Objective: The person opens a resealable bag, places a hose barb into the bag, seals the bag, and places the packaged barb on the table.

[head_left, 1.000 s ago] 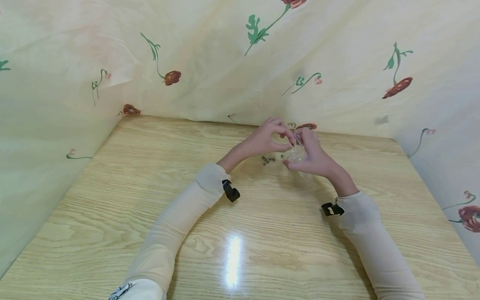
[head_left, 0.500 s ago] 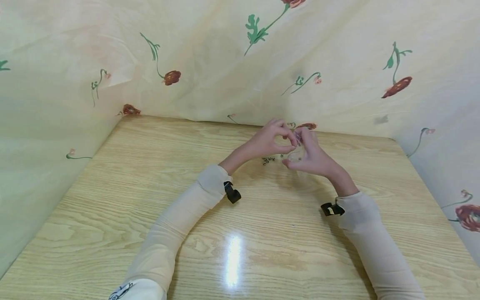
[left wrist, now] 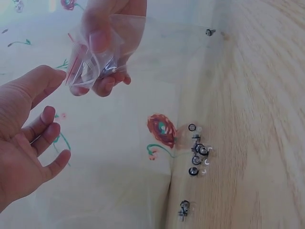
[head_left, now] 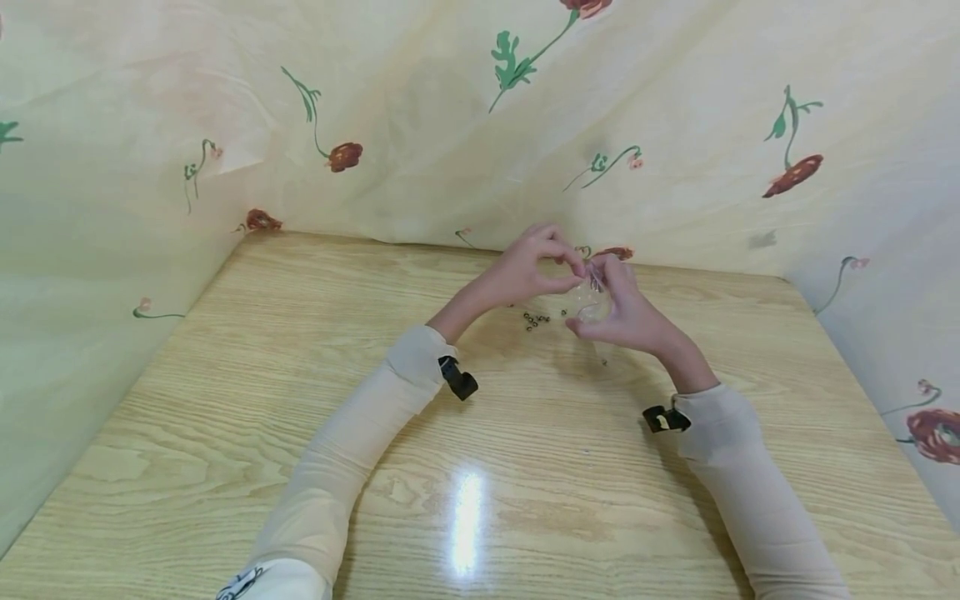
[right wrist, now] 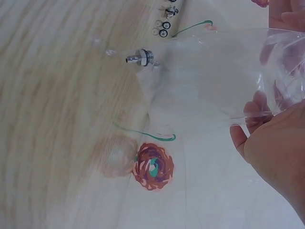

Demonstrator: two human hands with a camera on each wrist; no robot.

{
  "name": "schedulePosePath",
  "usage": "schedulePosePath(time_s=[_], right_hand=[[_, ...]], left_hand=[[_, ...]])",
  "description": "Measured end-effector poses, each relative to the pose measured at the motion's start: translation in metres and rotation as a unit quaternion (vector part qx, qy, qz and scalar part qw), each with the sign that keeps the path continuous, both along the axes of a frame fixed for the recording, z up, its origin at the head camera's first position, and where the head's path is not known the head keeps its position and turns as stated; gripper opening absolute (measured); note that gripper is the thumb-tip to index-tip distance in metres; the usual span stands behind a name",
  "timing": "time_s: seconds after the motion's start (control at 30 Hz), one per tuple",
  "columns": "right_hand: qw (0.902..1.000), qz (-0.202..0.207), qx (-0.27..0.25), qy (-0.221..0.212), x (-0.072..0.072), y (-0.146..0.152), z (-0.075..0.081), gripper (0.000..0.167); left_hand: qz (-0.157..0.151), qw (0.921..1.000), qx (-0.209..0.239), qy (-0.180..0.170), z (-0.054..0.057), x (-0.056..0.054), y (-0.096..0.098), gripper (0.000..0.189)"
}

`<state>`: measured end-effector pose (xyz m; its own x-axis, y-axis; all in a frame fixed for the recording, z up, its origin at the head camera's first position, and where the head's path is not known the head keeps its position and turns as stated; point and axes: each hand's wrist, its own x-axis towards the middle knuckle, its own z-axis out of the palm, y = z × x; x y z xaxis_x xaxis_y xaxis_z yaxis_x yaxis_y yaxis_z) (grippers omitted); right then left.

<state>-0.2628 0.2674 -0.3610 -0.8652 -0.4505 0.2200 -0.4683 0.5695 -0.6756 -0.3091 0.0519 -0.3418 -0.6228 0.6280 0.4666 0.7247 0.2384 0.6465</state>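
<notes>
My right hand (head_left: 626,312) grips a clear zip bag (right wrist: 205,78) near its mouth, and the bag hangs down toward the table. A small silver barbed hose fitting (right wrist: 141,57) with a black ring lies at the bag's bottom end. My left hand (head_left: 525,271) is at the bag's mouth, its thumb and index finger close together right by the red zip strip (left wrist: 74,62); no fitting shows between them. The other left fingers (left wrist: 45,138) are loosely bent. Several similar fittings (left wrist: 196,150) lie on the table below the left hand.
A pale wood table (head_left: 337,375) is under both arms. Floral cloth (head_left: 420,125) rises behind its back edge, close beyond the hands, and along both sides. A single fitting (head_left: 564,312) lies between the pile and the bag. Black wrist straps (head_left: 459,379) hang from the sleeves.
The dark fitting pinched in my left fingertips has been let go into the bag and dropped to its bottom. My left hand has then drawn slightly back and up; the right hand has stayed put.
</notes>
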Motion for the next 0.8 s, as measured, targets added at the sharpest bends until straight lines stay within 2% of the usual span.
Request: schedulePosePath(time_s=[0.2, 0.5, 0.8], right_hand=[[1.0000, -0.001, 0.003, 0.005, -0.002, 0.002, -0.002, 0.071], [1.0000, -0.005, 0.004, 0.004, -0.001, -0.001, 0.000, 0.070], [0.9983, 0.010, 0.015, 0.055, -0.003, 0.000, -0.004, 0.063]], left_hand=[[0.000, 1.0000, 0.002, -0.008, -0.001, -0.002, -0.004, 0.007], [0.019, 0.9996, -0.018, -0.014, -0.005, -0.006, -0.010, 0.007], [0.035, 0.9982, -0.045, -0.019, -0.013, -0.013, -0.018, 0.005]])
